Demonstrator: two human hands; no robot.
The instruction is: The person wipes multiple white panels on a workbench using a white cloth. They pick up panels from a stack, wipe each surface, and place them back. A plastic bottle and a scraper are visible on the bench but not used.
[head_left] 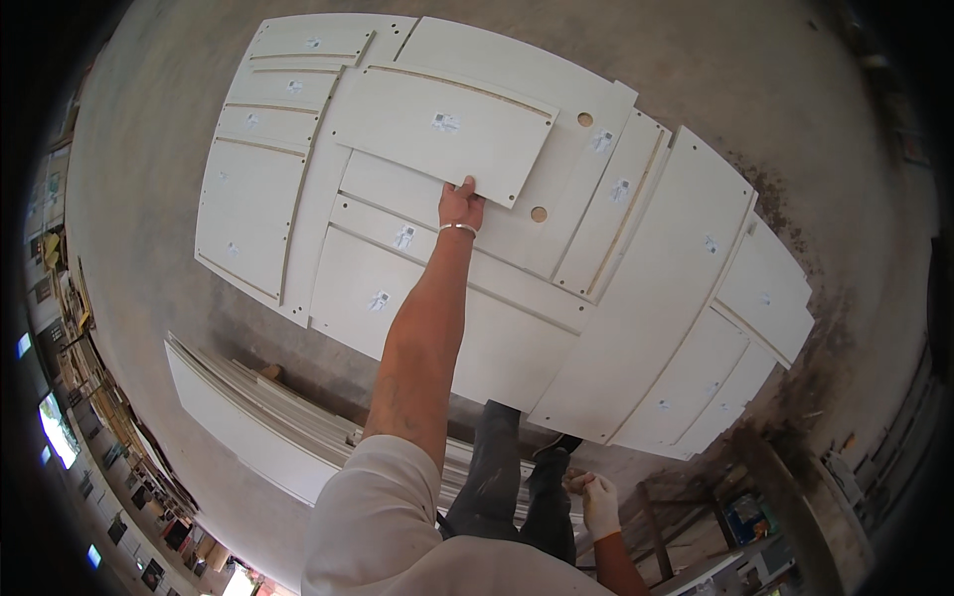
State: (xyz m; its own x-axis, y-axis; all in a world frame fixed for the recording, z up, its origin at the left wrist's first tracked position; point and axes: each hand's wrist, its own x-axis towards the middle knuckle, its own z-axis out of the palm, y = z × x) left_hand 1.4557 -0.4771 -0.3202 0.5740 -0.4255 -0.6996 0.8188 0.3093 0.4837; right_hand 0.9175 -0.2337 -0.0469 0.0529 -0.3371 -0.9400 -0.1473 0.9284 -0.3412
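Note:
My left hand (461, 206) reaches forward with the thumb on top of a white rectangular panel (437, 144). It grips the panel's near edge, and the fingers beneath are partly hidden. This panel lies on top of other white panels and has a small label, dark holes near its corners and a brown groove along its far edge. By my right leg, my right hand (599, 507) hangs low in a white glove with bare fingertips. Its fingers are curled together, and I cannot make out whether anything is in them.
More white panels with labels and grooves, including a long one (666, 268) and a left group (258, 189), spread over a low stack. Further panels (248, 427) lie on the concrete floor (149, 199) at the left. A rusty metal frame (656, 531) stands at lower right.

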